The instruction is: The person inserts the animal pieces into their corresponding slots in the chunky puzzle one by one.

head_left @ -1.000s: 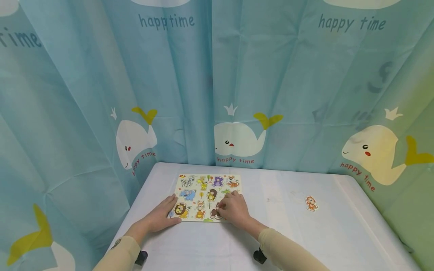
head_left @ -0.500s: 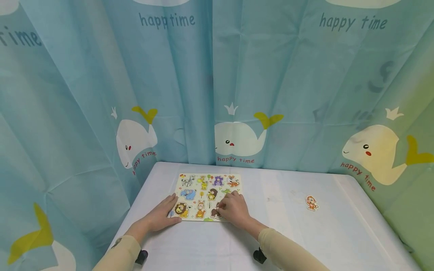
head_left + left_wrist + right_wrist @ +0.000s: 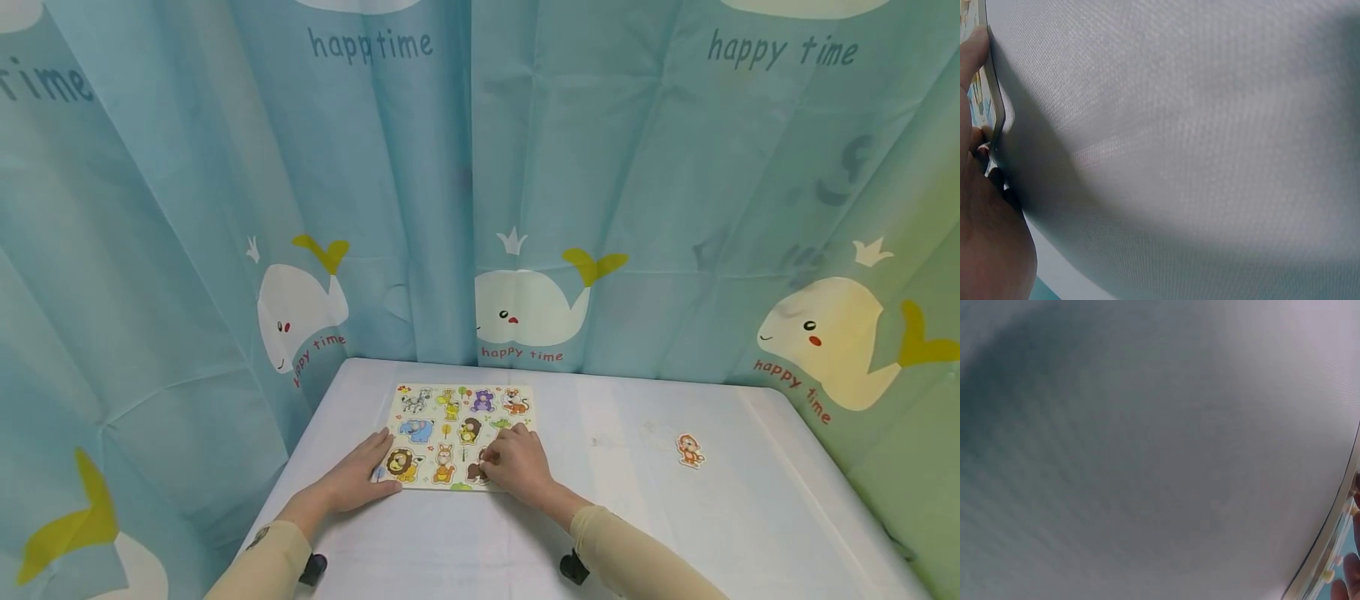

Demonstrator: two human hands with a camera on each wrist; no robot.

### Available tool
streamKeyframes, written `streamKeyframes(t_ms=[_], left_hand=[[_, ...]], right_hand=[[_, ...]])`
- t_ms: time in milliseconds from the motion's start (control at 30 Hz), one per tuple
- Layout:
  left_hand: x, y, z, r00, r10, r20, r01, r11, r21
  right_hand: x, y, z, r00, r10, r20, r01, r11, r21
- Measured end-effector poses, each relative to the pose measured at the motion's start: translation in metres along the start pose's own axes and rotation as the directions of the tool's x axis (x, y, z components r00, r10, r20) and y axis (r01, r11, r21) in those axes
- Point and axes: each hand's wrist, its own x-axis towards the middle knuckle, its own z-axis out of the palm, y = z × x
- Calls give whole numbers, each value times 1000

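Note:
An animal peg puzzle board lies on the white table, with zebra, giraffe, elephant, lion and other animals in it. Along its left side rests my left hand, fingers extended, thumb at the near edge; the left wrist view catches the thumb on the board's rim. My right hand pinches a brown animal puzzle piece at the board's near right. That hand covers much of the piece and the board's corner. Only fingertips beside the board show in the right wrist view.
A monkey puzzle piece lies apart on the right half of the table. Two dark objects sit under the forearms near the front. Behind the table hangs a blue whale-print curtain.

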Motion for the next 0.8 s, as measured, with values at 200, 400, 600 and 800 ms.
streamKeyframes(t_ms=[200, 400, 600, 800], left_hand=[[0, 0, 0, 1000, 5, 2, -5, 1000, -7], [0, 0, 0, 1000, 13, -4, -13, 1000, -7], [1, -1, 1, 1000, 19, -8, -19, 1000, -6], [2, -2, 2, 1000, 7, -5, -7, 1000, 2]], right_hand=[[-1, 0, 0, 1000, 17, 3, -17, 1000, 2], [0, 1, 0, 1000, 12, -4, -12, 1000, 1], [-1, 2, 1, 1000, 1, -15, -2, 1000, -12], [-1, 1, 2, 1000, 4, -25, -5, 1000, -14]])
